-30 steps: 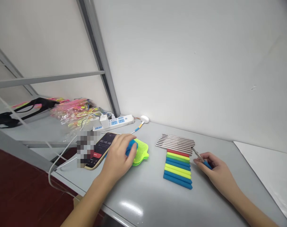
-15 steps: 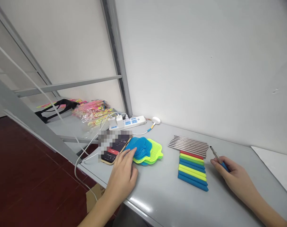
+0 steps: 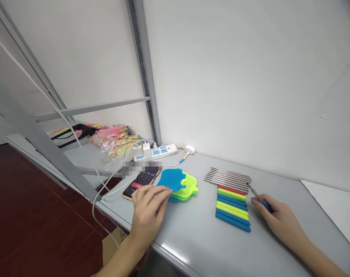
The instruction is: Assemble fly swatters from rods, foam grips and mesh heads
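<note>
My left hand pinches the near edge of a blue mesh fly swatter head, which is tilted up over the stack. Beneath it lie a yellow-green swatter head and part of another blue one. In my right hand is a thin metal rod with a blue handle, its bare tip pointing up and left. That tip is close to the right end of a row of metal rods. Just below the rods, red, yellow, green and blue handles lie side by side.
A phone lies left of the swatter heads. Behind are a white power strip with cables and a small white device. Bagged colourful items sit on the left shelf. A white sheet lies at right.
My left fingers have closed on the top blue swatter head and raised it off the stack. My right hand and the rod have moved slightly left and down.
</note>
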